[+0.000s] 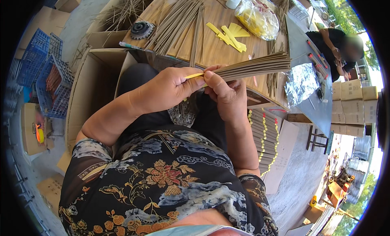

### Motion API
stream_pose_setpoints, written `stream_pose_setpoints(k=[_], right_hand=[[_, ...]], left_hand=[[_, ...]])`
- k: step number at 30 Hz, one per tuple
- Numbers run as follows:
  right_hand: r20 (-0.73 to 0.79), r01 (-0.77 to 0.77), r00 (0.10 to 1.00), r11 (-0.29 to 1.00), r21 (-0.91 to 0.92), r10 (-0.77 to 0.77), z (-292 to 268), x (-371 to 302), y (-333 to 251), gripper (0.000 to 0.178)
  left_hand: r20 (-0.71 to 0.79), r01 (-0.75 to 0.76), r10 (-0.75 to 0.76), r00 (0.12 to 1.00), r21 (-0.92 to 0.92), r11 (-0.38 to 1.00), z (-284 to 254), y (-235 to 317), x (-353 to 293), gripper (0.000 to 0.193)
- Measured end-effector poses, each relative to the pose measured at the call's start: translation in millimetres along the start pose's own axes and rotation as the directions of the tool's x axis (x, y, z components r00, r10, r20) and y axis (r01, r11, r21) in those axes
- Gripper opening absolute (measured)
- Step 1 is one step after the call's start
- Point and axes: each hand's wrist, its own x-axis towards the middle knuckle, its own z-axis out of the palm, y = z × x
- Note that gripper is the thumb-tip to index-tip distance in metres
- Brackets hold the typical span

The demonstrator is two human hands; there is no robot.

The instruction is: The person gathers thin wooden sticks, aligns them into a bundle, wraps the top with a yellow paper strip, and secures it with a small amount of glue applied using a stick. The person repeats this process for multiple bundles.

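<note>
A fanned bundle of brown incense sticks (256,67) points right over the table's near edge. My right hand (229,93) is closed around its narrow end, with the thumb pressed on top. A yellow paper strip (194,76) lies at that same end. My left hand (176,87) pinches the strip between thumb and fingers, touching the right fingertips. How far the strip goes round the sticks is hidden by my fingers. On the wooden table (221,16), more yellow paper strips (229,36) lie beyond my hands, and loose incense sticks (174,24) spread out at the left.
A dark toothed metal wheel (142,30) rests at the table's left corner. A clear bag (258,16) holds yellow strips. Banded stick bundles (264,134) lie low at right. An open cardboard box (95,85) and blue crates (53,87) stand left. Another person (339,51) sits far right.
</note>
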Motion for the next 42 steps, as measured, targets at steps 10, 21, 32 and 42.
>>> stream_pose_setpoints(k=[10, 21, 32, 42], right_hand=[[-0.053, 0.071, 0.996, 0.997, 0.04, -0.069, 4, 5, 11, 0.016], [-0.059, 0.083, 0.995, 0.996, 0.029, -0.081, 5, 2, 3, 0.013], [-0.042, -0.002, 0.999, 1.0, 0.018, 0.003, 1, 2, 0, 0.021], [0.102, 0.004, 0.995, 1.0, -0.03, 0.0, -16, 17, 6, 0.025]], left_hand=[[-0.015, -0.358, 0.434, 0.901, 0.54, 0.762, 0, -17, 5, 0.026], [0.098, -0.477, 0.594, 0.799, 0.704, 0.526, -2, -16, 6, 0.037], [0.129, -0.437, 0.624, 0.771, 0.82, 0.37, 4, -21, 5, 0.045], [0.17, -0.44, 0.574, 0.801, 0.818, 0.372, 1, -27, 12, 0.054]])
